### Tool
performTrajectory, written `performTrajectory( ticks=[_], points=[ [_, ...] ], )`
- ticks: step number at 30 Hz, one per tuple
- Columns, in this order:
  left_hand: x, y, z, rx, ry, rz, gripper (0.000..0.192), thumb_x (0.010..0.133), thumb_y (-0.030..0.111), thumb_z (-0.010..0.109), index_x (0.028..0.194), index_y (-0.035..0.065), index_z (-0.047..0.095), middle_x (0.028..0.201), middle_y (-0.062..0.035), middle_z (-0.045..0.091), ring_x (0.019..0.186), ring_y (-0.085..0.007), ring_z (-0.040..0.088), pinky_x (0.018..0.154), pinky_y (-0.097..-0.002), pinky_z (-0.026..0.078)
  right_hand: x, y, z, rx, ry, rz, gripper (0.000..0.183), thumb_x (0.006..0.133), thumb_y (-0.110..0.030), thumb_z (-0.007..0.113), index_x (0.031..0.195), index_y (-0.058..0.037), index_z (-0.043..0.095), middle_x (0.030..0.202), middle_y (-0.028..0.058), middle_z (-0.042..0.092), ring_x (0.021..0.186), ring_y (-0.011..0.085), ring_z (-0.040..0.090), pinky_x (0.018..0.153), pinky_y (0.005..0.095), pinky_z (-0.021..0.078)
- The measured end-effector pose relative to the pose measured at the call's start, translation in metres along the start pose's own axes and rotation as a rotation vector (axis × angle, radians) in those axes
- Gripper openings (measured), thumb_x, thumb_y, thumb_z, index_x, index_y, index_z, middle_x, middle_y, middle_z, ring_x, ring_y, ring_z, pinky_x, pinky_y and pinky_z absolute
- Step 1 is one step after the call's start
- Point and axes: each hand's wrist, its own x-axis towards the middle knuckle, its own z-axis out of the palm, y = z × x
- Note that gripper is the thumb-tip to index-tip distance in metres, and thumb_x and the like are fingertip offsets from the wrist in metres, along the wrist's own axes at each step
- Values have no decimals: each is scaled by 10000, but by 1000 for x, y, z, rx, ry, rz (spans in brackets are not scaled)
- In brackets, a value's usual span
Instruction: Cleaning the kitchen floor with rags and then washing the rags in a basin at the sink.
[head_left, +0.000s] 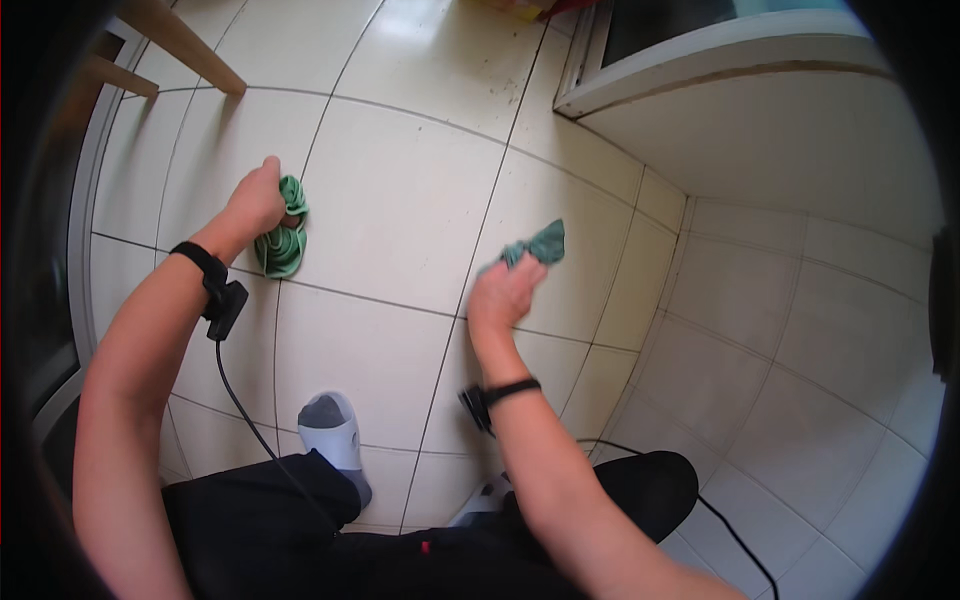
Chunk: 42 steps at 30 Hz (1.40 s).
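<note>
My left hand (261, 201) grips a bunched green cloth (283, 247) low over the tiled floor (397, 195), at the left. Farther right, my right hand (508, 291) is closed on a second, darker green cloth (546, 243), whose loose end sticks out beyond the fingers. This hand is slightly blurred. Each wrist bears a black strap with a small device and a cable. Dark specks (506, 91) lie on the tiles beyond my hands.
Wooden legs (202, 56) stand at the upper left, beside a framed glass door (82, 225). A tiled wall (750, 322) and a raised ledge with a window frame (675, 64) bound the right. My slippered foot (339, 442) is below, with cables trailing nearby.
</note>
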Motion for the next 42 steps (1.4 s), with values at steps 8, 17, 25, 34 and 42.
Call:
performTrajectory(
  ticks=[8, 17, 25, 34, 42],
  points=[
    [4, -5, 8, 8, -18, -21, 564, 739, 64, 887, 1129, -44, 494, 1075, -326, 684, 1079, -513, 646, 937, -503, 529, 80, -99, 24, 148, -286, -58, 310, 946, -160, 625, 1191, -16, 502, 1283, 191, 513, 1027, 407, 669, 872, 500, 563],
    [-4, 10, -8, -47, -70, -79, 533, 776, 60, 866, 1146, -34, 493, 1124, -316, 676, 1083, -494, 656, 909, -511, 553, -16, 79, -78, 152, 128, 85, 410, 949, -184, 602, 1316, -3, 585, 1255, 208, 592, 1147, 418, 606, 1007, 472, 498],
    [7, -14, 10, -8, 2, -51, 467, 818, 34, 807, 1145, -51, 485, 1092, -308, 684, 966, -490, 697, 673, -519, 603, -16, 29, -17, -91, -7, 287, 357, 976, -236, 587, 1226, 15, 539, 1218, 249, 553, 1114, 459, 620, 902, 556, 550],
    [13, -10, 13, -82, -40, -55, 481, 772, -10, 829, 1090, -34, 469, 945, -283, 677, 731, -434, 709, 505, -496, 561, 109, -147, 48, 186, -269, 134, 247, 970, -211, 618, 1106, -12, 562, 1274, 212, 560, 1084, 437, 670, 914, 521, 579],
    [-5, 0, -4, -62, -34, -141, 511, 749, 9, 857, 1099, -27, 487, 1007, -290, 688, 917, -458, 707, 721, -510, 596, 61, 20, -35, 329, 84, 203, 314, 975, -215, 620, 1214, -11, 625, 1194, 210, 628, 1116, 406, 619, 970, 487, 498]
  ],
)
